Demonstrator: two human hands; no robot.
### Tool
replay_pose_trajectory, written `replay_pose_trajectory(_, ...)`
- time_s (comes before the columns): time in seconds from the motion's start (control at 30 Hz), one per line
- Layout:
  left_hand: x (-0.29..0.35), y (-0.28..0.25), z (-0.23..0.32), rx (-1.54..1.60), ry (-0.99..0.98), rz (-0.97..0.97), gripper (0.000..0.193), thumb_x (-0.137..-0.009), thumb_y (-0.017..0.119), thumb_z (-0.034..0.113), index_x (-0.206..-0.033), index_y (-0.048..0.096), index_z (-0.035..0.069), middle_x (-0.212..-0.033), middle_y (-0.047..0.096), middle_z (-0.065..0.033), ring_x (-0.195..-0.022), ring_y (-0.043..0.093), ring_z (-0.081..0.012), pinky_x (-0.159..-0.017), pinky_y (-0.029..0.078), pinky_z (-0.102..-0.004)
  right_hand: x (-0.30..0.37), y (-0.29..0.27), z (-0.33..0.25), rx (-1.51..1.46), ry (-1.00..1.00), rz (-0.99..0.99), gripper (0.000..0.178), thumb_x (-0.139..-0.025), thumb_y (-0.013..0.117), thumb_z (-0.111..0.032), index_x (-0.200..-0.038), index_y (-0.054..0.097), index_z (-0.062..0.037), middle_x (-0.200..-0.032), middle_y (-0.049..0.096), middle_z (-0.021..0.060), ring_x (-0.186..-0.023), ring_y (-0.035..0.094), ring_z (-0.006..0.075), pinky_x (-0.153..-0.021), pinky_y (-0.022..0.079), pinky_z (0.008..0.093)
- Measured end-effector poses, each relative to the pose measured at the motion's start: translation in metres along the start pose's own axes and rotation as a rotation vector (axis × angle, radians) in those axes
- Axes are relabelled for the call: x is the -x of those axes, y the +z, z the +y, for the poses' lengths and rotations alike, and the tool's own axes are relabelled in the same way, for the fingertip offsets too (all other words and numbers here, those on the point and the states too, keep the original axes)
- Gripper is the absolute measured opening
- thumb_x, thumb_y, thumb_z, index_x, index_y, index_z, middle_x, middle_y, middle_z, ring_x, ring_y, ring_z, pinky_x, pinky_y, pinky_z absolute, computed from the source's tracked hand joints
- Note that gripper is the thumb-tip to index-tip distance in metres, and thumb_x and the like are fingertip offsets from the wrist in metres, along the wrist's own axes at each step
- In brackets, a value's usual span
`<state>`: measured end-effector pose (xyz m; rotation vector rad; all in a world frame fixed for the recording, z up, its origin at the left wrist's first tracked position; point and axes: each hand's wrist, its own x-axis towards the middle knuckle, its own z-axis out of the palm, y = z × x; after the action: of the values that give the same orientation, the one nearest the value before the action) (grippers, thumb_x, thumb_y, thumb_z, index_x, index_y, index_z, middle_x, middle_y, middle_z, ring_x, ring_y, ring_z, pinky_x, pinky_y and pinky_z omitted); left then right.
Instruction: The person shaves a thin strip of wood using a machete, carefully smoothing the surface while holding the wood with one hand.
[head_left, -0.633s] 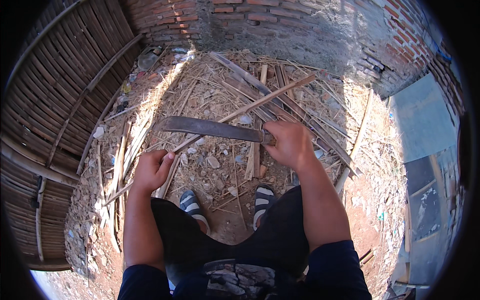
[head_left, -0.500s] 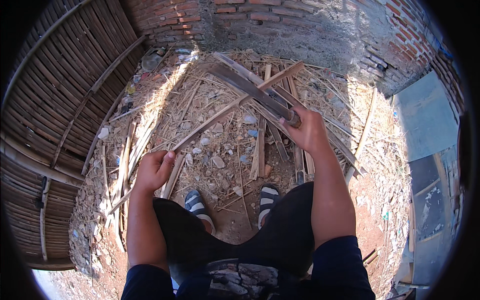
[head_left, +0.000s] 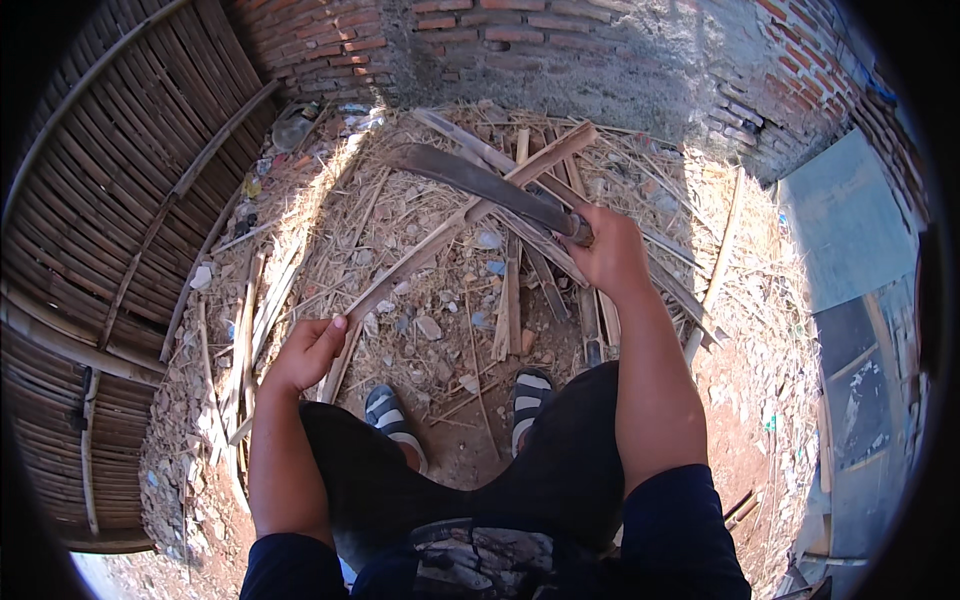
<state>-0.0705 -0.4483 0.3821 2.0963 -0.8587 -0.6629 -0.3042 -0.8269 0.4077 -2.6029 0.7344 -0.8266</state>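
My left hand (head_left: 308,352) is closed on the near end of a long split bamboo strip (head_left: 420,252), which slants away up to the right. My right hand (head_left: 612,252) grips the handle of a machete with a dark, broad blade (head_left: 475,184) that curves toward its tip. The blade points to the far left and crosses over the strip near the strip's far part; whether it touches the strip I cannot tell. Beneath both lie split bamboo pieces (head_left: 508,300), some crossing one another, in front of my feet.
Straw, stones and scraps litter the ground. A bamboo slat wall (head_left: 90,190) rises on the left, a brick wall (head_left: 500,38) at the far side. Grey-blue panels (head_left: 850,225) lean on the right. More strips (head_left: 255,325) lie left of centre. My sandalled feet (head_left: 390,412) stand close by.
The machete's blade has swung, its tip now farther left and slightly nearer. My right hand has turned a little with it. My left hand still holds the bamboo strip.
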Motion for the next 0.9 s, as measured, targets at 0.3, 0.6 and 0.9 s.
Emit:
replay_pose_trajectory(0.3,0.002,-0.007,-0.002,0.03,-0.112,-0.093,0.06,-0.102,0.046,0.051,-0.065,0.055,0.005,-0.058,0.048,0.0017,-0.055,0.041,-0.0109,-0.054,0.035,-0.0317,0.004,-0.009,-0.027,0.142,-0.202,-0.036,0.028,-0.079,0.08,-0.021,-0.098,0.068,-0.0043,-0.08,0.067,0.0164,-0.073,0.067,0.0313,-0.068,0.051,0.0376)
replay_pose_trajectory(0.6,-0.006,-0.005,-0.006,0.11,-0.145,-0.156,0.059,-0.102,0.046,0.052,-0.063,0.052,0.007,-0.058,0.045,0.0036,-0.055,0.037,-0.0098,-0.054,0.032,-0.0297,0.001,0.002,-0.001,-0.182,0.093,0.137,0.033,-0.079,0.08,-0.028,-0.1,0.065,-0.0068,-0.087,0.068,0.0154,-0.082,0.067,0.0374,-0.07,0.052,0.0438)
replay_pose_trajectory(0.9,0.0,0.004,0.011,-0.14,-0.055,-0.027,0.062,-0.101,0.047,0.053,-0.07,0.061,0.001,-0.058,0.052,-0.004,-0.058,0.048,-0.0154,-0.059,0.042,-0.0362,-0.009,0.003,0.046,-0.254,0.4,0.199,0.037,-0.083,0.076,-0.035,-0.1,0.067,-0.0036,-0.085,0.069,0.0168,-0.079,0.066,0.035,-0.075,0.05,0.0417)
